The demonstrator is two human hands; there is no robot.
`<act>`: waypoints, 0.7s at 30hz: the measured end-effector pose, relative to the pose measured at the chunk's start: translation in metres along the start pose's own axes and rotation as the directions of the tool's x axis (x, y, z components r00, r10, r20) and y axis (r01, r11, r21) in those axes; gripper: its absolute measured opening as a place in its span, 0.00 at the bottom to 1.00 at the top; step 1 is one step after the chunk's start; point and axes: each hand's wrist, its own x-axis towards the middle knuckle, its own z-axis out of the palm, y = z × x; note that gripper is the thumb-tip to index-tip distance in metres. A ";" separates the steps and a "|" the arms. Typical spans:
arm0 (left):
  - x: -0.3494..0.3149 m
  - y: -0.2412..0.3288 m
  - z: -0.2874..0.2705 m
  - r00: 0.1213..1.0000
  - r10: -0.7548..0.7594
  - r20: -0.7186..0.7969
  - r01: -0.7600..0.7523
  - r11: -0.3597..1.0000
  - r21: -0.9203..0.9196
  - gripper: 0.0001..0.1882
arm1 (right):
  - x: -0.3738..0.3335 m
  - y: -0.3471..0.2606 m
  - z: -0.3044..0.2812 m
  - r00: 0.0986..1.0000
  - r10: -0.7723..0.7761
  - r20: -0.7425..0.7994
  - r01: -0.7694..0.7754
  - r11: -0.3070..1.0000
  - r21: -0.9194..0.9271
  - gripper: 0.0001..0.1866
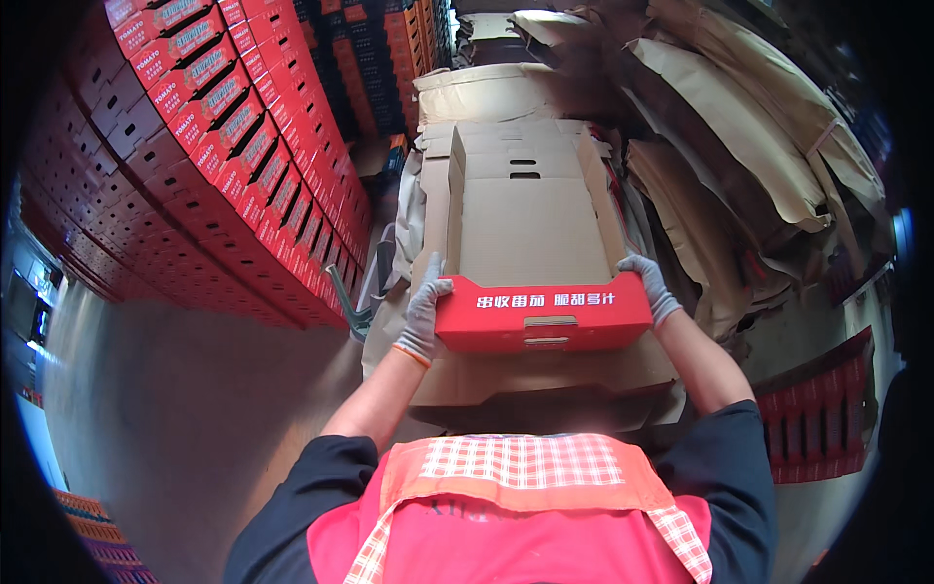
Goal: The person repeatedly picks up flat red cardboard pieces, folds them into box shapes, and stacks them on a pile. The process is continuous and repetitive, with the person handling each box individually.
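Red cartons (233,127) rise at left in a tall stack, slotted walls facing out. Brown cardboard sheets (545,375), creased and layered, lie piled in front of the person, apparently serving as worktop. On them rests an open carton tray (525,229), matte tan inside, glossy red at its near end. Gloved left hand (422,313) and right hand (656,286) grip its near corners, fingers bent around the edges, probably steadying the walls.

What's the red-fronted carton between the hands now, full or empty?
Empty: the carton shows bare brown cardboard between its side walls; the left hand and right hand hold its red front.
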 end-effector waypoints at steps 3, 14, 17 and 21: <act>-0.019 -0.012 0.017 0.998 0.045 -0.039 -0.052 0.981 -0.185 0.38 | -0.045 -0.066 0.033 0.971 -0.231 0.064 0.239 0.948 -0.208 0.35; -0.076 -0.089 0.077 0.710 -0.691 0.133 0.615 0.702 0.359 0.12 | -0.157 -0.107 0.219 0.303 -0.458 0.836 0.700 -0.488 -0.521 0.36; -0.113 -0.022 0.130 0.897 -0.137 0.420 -0.359 0.329 0.874 0.19 | -0.117 -0.106 0.219 0.233 -0.717 0.657 0.638 -0.397 -0.660 0.26; -0.110 0.060 0.221 0.162 0.192 0.968 -0.756 -0.606 0.247 0.44 | -0.093 -0.117 0.201 0.572 -0.718 0.395 0.394 -0.182 -0.901 0.23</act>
